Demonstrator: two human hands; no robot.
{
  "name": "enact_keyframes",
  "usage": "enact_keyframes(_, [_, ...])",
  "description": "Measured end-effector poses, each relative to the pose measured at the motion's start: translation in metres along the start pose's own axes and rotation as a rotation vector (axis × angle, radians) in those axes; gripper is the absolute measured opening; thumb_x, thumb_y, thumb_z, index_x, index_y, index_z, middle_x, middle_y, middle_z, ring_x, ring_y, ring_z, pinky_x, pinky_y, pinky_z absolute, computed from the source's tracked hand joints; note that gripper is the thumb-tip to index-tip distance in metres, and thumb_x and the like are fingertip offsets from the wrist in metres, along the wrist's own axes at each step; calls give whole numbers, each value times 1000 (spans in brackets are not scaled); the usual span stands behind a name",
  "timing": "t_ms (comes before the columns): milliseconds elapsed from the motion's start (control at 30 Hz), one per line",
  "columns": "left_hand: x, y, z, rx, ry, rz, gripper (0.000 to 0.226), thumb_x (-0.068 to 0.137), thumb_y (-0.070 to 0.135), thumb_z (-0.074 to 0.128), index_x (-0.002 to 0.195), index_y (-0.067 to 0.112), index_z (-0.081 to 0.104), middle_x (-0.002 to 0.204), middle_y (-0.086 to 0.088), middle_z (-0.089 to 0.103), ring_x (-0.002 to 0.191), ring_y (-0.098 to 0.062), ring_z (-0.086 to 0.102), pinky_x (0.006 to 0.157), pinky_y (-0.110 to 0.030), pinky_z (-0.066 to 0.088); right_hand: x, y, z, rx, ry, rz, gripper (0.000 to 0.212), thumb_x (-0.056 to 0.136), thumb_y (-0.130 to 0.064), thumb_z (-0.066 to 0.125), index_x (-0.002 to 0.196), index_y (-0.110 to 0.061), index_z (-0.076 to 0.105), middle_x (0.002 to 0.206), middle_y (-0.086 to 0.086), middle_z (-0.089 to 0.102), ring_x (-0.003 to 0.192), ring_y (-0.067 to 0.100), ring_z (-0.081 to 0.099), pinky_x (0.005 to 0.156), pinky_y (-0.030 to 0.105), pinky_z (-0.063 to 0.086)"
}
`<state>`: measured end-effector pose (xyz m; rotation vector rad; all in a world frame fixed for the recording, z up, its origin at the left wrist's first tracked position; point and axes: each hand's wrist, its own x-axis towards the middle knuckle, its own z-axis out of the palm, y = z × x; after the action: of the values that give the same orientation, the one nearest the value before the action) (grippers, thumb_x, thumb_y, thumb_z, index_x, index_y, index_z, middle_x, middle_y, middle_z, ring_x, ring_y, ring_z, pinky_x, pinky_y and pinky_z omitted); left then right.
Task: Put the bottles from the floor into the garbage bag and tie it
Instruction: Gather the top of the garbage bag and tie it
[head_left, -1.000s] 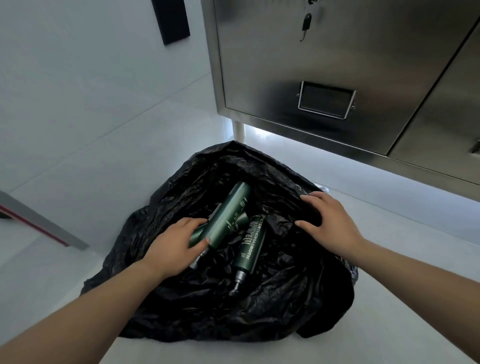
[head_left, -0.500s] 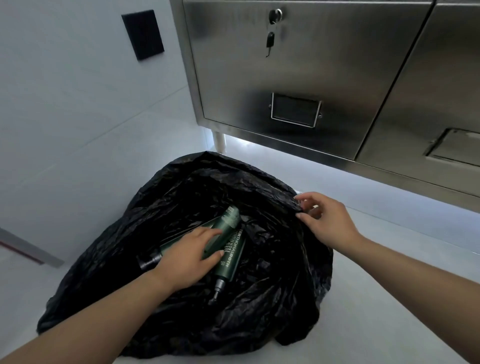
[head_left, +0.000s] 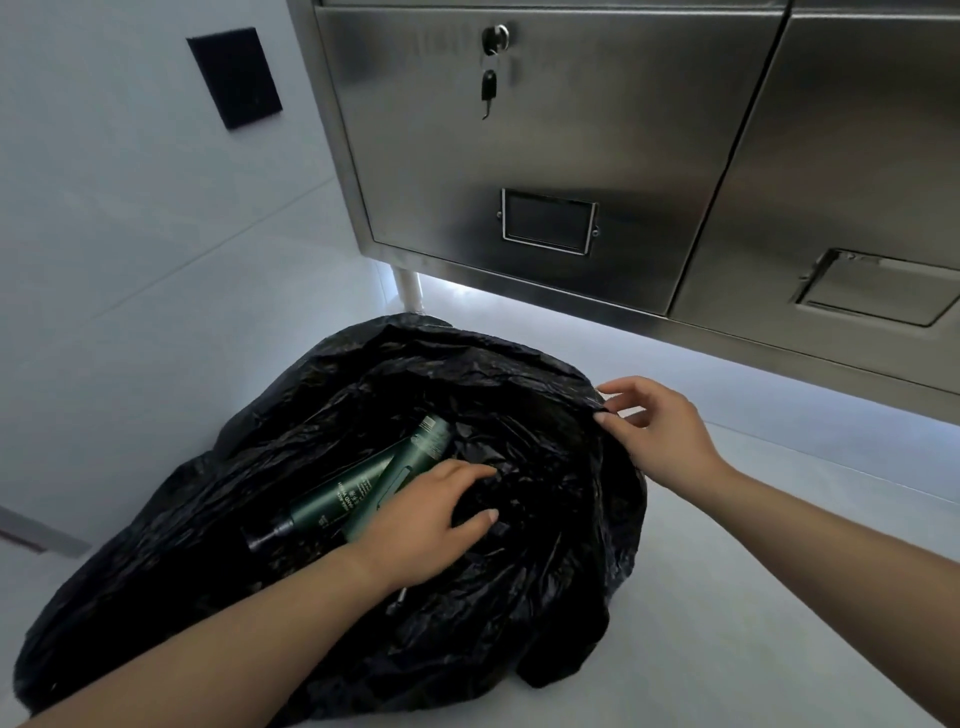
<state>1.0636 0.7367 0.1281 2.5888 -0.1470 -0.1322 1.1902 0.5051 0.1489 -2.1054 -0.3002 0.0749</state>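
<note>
My right hand pinches the rim of the garbage bag. My left hand lies loosely spread over the green bottles under its palm, inside the bag. The thin film could slip from my pinch and sag shut, or a bottle nozzle could pierce it.

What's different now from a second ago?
The right hand, flat on the garbage bag rim a second ago, has curled and now pinches that rim. The left hand, which gripped a bottle, has slid forward and lies flatter over the green bottles, fingers reaching onto the plastic. The bottles remain inside the bag, which stays open and untied.
</note>
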Motion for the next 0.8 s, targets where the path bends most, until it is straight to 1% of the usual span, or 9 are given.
enact_keyframes(100, [5,9,0,-26,39,20,48,90,50,47,136,34,40,138,15,44,124,-2,41,96,-13,32,-1,-1,10,59,-35,7,23,78,-19,74,84,-38,62,79,-7,64,56,13,57,55,19,50])
enact_keyframes(167, [11,17,-1,-52,76,32,46,90,49,48,133,33,44,135,14,48,123,-2,44,100,-18,36,0,-6,18,92,-41,-4,22,77,-18,74,86,-35,64,75,-8,63,58,16,58,62,33,57])
enact_keyframes(233, [17,26,0,-84,116,40,44,88,50,50,129,32,48,129,13,53,120,-2,47,100,-22,39,3,-13,25,111,-33,-19,22,76,-19,75,88,-34,64,74,-9,62,59,15,59,66,39,58])
enact_keyframes(367, [27,44,9,-218,174,-31,49,80,58,55,122,33,52,114,15,59,103,0,56,88,-20,46,7,-22,30,138,11,-31,21,76,-20,74,87,-35,64,74,-9,62,58,12,58,67,40,58])
enact_keyframes(467, [32,50,13,-365,214,-104,37,80,37,66,115,28,57,90,10,67,74,-3,63,70,-20,49,7,-24,26,132,28,-28,21,76,-19,74,87,-33,63,75,-8,63,57,11,58,65,35,57])
enact_keyframes(533, [32,47,8,-455,240,-135,29,82,25,66,110,25,61,81,2,68,57,-7,59,61,-20,47,6,-24,22,118,21,-33,23,76,-20,74,87,-36,62,78,-9,63,58,9,59,62,25,51])
enact_keyframes(633, [25,34,-12,-508,323,-161,20,83,22,67,99,32,65,76,2,66,50,-3,54,56,-17,47,6,-28,17,38,-44,-83,26,76,-27,74,95,-39,61,93,-15,64,76,0,61,67,12,45])
enact_keyframes(700, [18,24,-29,-503,389,-186,22,82,21,68,94,38,63,75,3,64,51,-4,54,57,-17,49,7,-41,19,-27,-102,-179,33,78,-35,71,109,-37,60,112,-16,59,99,-2,55,86,17,46])
enact_keyframes(800, [4,8,-52,-485,412,-226,22,82,22,69,100,35,65,83,-4,66,57,-12,57,66,-29,53,11,-75,34,-155,-213,-423,54,80,-49,62,131,-36,47,142,-15,40,131,0,32,108,22,26])
